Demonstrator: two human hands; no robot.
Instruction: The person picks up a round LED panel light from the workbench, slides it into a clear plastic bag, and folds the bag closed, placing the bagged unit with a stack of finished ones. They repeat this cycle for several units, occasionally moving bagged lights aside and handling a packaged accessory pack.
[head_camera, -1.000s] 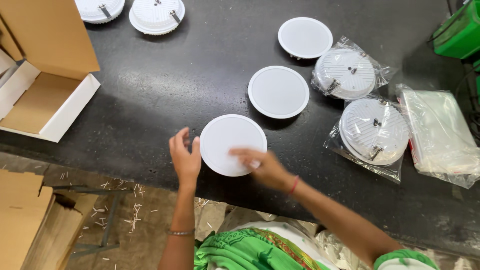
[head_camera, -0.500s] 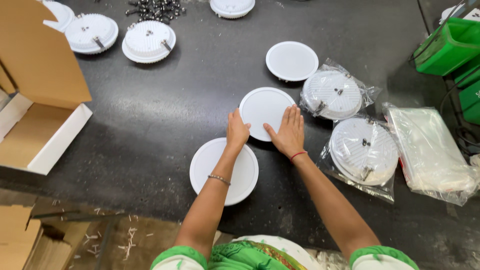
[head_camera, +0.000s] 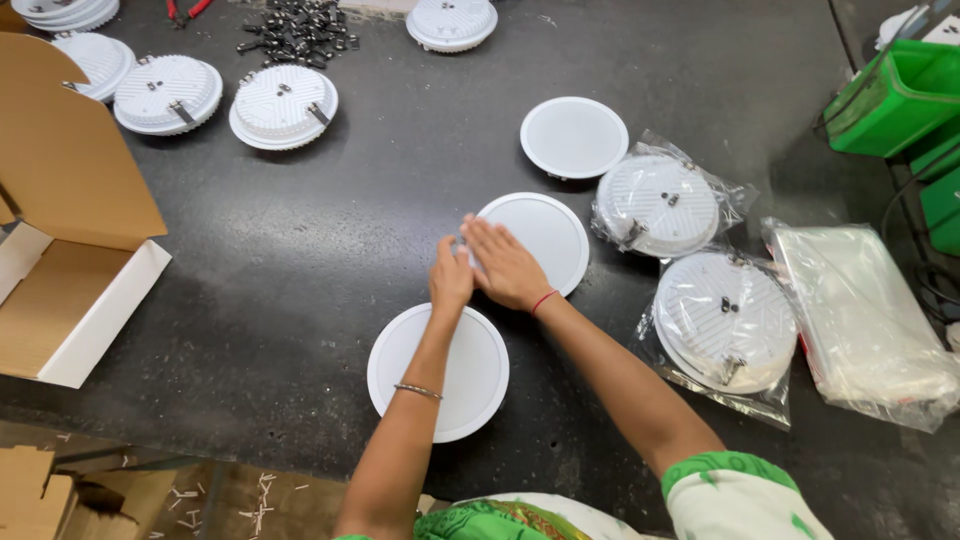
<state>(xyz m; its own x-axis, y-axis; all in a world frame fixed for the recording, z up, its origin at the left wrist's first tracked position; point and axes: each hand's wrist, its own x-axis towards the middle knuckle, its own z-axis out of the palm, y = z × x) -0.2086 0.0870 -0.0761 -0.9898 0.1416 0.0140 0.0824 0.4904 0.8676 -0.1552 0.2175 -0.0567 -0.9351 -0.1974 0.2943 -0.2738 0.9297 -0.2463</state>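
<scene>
White plastic dominates the dark tabletop (head_camera: 300, 250); both hands meet on the middle round panel light (head_camera: 540, 240), which lies face up near the centre of the view. The left hand (head_camera: 450, 278) rests at the panel's 8 o'clock edge, fingers loosely curled against the rim; the right hand (head_camera: 505, 265) lies flat and spread across the panel's left half, palm down, pressing rather than gripping; neither hand has closed around the panel, so it seems steadied, not lifted.

Just beside it at 7 o'clock lies a second bare panel (head_camera: 440, 372), partly under the left forearm; a third bare panel (head_camera: 573, 137) sits at 1 o'clock, apart from the hands. At 3 o'clock of the held panel two bagged lights (head_camera: 660, 205) (head_camera: 725, 320) lie back up in clear plastic; further out at 4 o'clock is a flat stack of clear bags (head_camera: 860, 320).

As a judgement: two units look wrapped and three still bare, so the bagging seems less than half done for this row; the carton (head_camera: 70, 300) at 9 o'clock stands open with nothing visible inside, so boxing looks untouched. More unbagged lights (head_camera: 283, 105) lie back up at 11 o'clock, near a heap of dark clips (head_camera: 295, 30); a green crate (head_camera: 890, 95) stands at 2 o'clock.
</scene>
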